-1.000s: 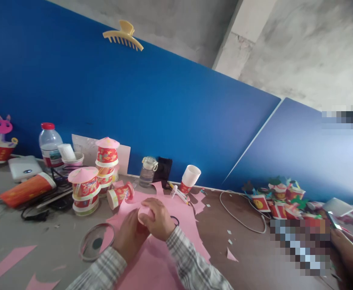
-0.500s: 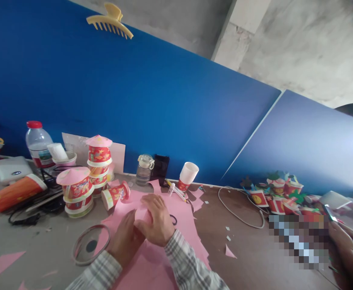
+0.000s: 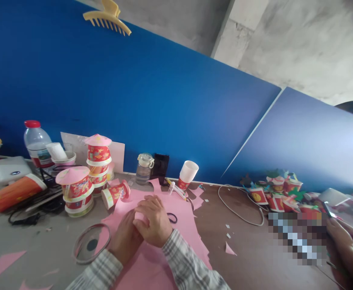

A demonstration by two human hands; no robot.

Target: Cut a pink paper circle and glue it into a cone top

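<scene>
A small folded piece of pink paper [image 3: 142,218] is pressed between my two hands, most of it covered by them. My right hand [image 3: 154,220] lies over it with fingers curled and thumb against its near side. From the left, my left hand [image 3: 125,237] cups the same piece; its fingertips are mostly hidden. Under both hands spreads a large sheet of pink paper [image 3: 161,262]. A dark loop [image 3: 172,218] lies on the sheet just right of my right hand. A tipped red paper cup [image 3: 114,194] rests at the sheet's far left edge.
Stacked red cups with pink cone tops [image 3: 73,189] stand at left, near a bottle [image 3: 37,143]. A tape roll [image 3: 77,255] lies left of my wrist. A glass jar [image 3: 144,171], glue stick [image 3: 171,187] and white cup [image 3: 189,172] stand behind. A co-worker's hand [image 3: 341,233] holds a phone.
My right hand has closed further over the small pink paper, so less of it shows. Both hands stay at the same place on the sheet. The view has shifted slightly.
</scene>
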